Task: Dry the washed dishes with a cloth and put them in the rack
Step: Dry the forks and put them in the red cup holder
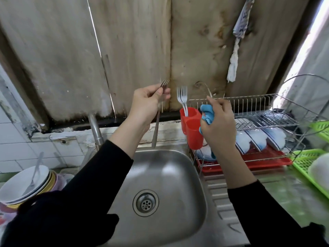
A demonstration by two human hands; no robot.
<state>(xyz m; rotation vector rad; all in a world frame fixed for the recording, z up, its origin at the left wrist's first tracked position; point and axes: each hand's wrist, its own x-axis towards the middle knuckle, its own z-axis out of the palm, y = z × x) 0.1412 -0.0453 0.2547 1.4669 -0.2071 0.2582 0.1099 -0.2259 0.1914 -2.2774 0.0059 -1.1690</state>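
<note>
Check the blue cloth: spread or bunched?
Bunched. The blue cloth is wadded in the right hand, whose fingers curl round it.

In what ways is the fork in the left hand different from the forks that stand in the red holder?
The fork is gripped by the left hand near its tines, over the back rim of the sink; the forks in the red holder stand untouched. The held fork's handle hangs bare; the holder hides theirs. All are metal, tines up. The right hand holds the blue cloth.
</note>
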